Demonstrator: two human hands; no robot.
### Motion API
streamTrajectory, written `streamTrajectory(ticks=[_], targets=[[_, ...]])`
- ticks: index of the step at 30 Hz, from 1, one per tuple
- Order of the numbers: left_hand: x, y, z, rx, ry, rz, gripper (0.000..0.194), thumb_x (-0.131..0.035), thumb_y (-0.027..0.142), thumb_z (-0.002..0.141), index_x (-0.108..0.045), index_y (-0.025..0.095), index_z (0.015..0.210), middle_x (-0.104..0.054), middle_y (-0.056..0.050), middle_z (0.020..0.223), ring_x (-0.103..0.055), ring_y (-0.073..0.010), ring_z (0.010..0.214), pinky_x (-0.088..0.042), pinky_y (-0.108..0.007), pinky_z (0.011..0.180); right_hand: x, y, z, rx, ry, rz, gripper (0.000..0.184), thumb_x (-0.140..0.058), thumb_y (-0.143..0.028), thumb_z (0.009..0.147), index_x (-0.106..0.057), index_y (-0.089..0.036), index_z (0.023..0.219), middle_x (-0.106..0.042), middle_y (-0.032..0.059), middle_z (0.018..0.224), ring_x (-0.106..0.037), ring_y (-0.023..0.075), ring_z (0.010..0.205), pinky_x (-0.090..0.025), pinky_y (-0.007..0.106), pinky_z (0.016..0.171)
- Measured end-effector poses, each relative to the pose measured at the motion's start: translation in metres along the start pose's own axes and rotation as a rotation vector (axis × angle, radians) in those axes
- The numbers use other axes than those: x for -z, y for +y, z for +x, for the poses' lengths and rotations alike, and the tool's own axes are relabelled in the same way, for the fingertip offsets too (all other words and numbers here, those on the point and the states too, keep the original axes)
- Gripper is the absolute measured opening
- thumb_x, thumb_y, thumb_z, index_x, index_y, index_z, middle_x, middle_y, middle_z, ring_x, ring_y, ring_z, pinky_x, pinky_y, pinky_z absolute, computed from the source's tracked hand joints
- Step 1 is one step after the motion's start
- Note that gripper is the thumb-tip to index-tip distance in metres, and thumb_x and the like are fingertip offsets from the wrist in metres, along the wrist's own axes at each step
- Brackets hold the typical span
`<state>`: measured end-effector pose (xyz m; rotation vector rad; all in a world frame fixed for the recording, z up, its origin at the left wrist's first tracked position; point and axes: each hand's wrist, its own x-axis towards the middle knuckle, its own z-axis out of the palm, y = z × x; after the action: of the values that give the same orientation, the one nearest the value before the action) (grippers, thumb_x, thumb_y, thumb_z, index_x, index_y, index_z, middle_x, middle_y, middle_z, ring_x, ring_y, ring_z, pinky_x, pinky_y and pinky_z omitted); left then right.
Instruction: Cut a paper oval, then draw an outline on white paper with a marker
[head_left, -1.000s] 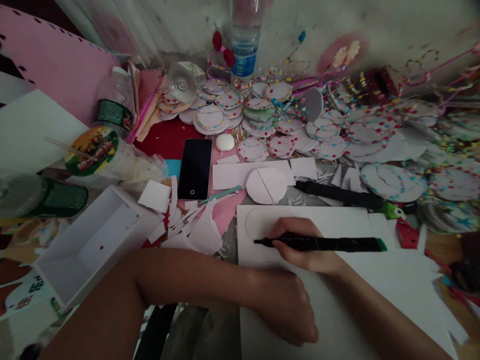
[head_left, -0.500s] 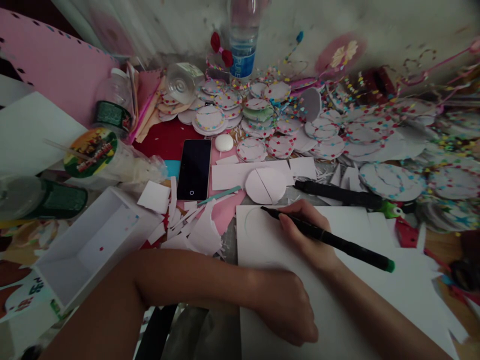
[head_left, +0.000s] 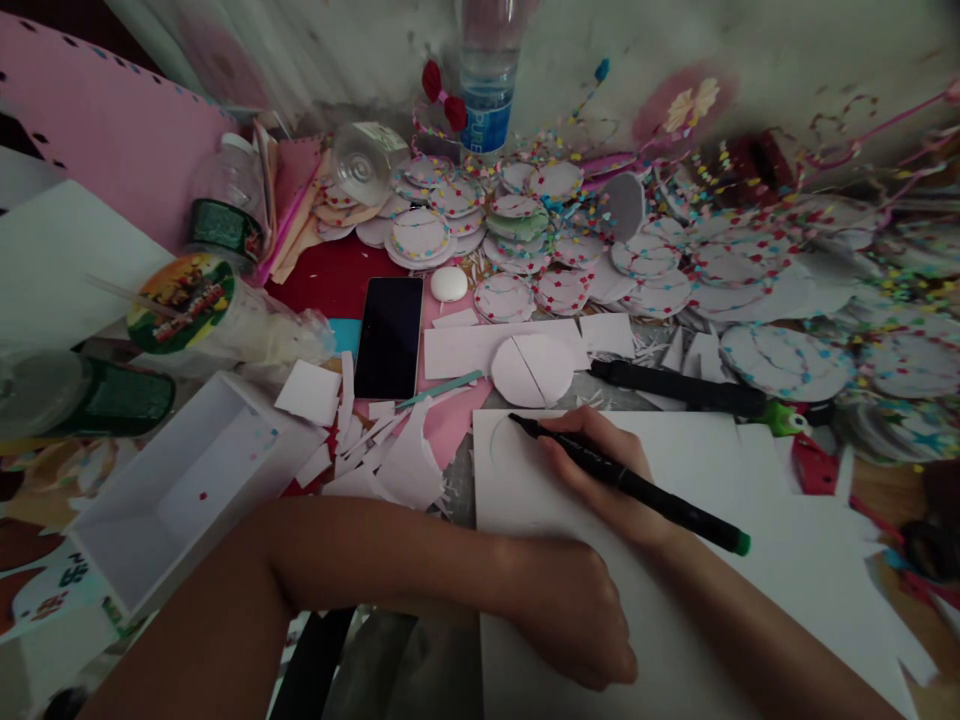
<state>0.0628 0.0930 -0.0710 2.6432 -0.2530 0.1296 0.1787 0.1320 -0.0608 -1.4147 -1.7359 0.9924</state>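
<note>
Pinched in my right hand (head_left: pixel 604 465) is a black marker (head_left: pixel 637 487) with a green end. Its tip touches a white sheet of paper (head_left: pixel 540 500) close to the top left corner, at the top of a faint curved green line (head_left: pixel 495 436). My left hand (head_left: pixel 574 612) rests on the same sheet below, fingers curled into a fist; the palm side is hidden. Just above the sheet lies a white paper disc (head_left: pixel 532 370) with a dark straight line across it.
A phone (head_left: pixel 388 338), paper scraps (head_left: pixel 409 460) and an open white box (head_left: pixel 195 490) lie to the left. Decorated paper discs (head_left: pixel 420 235) are piled along the back, with a water bottle (head_left: pixel 487 90) behind. Another black marker (head_left: pixel 679 388) lies above the sheet.
My right hand has shifted a little left, carrying the marker tip left along the top of the curve. The light on the phone's lower edge has gone out. My left hand stays put.
</note>
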Motion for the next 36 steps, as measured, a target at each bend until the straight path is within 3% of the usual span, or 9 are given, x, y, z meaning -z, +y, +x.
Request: streamTrajectory(ticks=[6,13,28,33,36], targets=[[0.01,0.001,-0.001,0.018,-0.05,-0.001,0.023,-0.061,0.023,0.079,-0.059,0.025,0.056,-0.071,0.006,0.063,-0.064,-0.0133,0.062,-0.026,-0.029,0.042,0.001,-0.002,0.001,0.045,-0.051,-0.033,0.012,-0.062,-0.03,0.087,-0.064,-0.022,0.096,-0.07,0.0018,0.084,-0.065,0.0166,0.071,-0.05,0.027,0.063],[0.005,0.001,0.001,0.016,-0.048,-0.017,0.022,-0.058,0.023,0.08,-0.062,0.025,0.058,-0.07,0.005,0.064,-0.061,-0.0132,0.06,-0.025,-0.029,0.043,0.002,0.001,-0.001,0.058,-0.121,-0.044,0.014,-0.061,-0.031,0.087,-0.065,-0.022,0.096,-0.071,0.0029,0.086,-0.065,0.0173,0.072,-0.051,0.029,0.065],[-0.016,0.002,0.0,0.052,0.179,-0.06,0.025,-0.063,0.025,0.07,-0.055,0.024,0.047,-0.062,0.004,0.052,-0.05,-0.0142,0.049,-0.019,-0.029,0.046,0.007,-0.005,0.003,0.103,-0.2,-0.003,0.007,-0.064,-0.027,0.084,-0.066,-0.023,0.089,-0.07,0.0001,0.079,-0.064,0.0153,0.069,-0.051,0.028,0.063],[0.002,0.001,-0.001,0.023,-0.012,-0.034,0.021,-0.061,0.025,0.077,-0.062,0.025,0.056,-0.068,0.005,0.061,-0.058,-0.0146,0.057,-0.021,-0.03,0.043,0.011,-0.002,0.003,0.12,-0.295,0.02,0.006,-0.063,-0.026,0.085,-0.065,-0.023,0.089,-0.067,0.0011,0.079,-0.061,0.0153,0.07,-0.049,0.029,0.063],[0.011,0.001,-0.001,0.021,-0.068,-0.019,0.018,-0.063,0.024,0.079,-0.063,0.025,0.061,-0.07,0.005,0.065,-0.061,-0.0154,0.06,-0.022,-0.03,0.042,0.012,0.0,0.004,0.143,-0.302,0.025,0.004,-0.064,-0.026,0.083,-0.065,-0.022,0.082,-0.062,-0.0001,0.071,-0.057,0.0145,0.064,-0.045,0.028,0.058]])
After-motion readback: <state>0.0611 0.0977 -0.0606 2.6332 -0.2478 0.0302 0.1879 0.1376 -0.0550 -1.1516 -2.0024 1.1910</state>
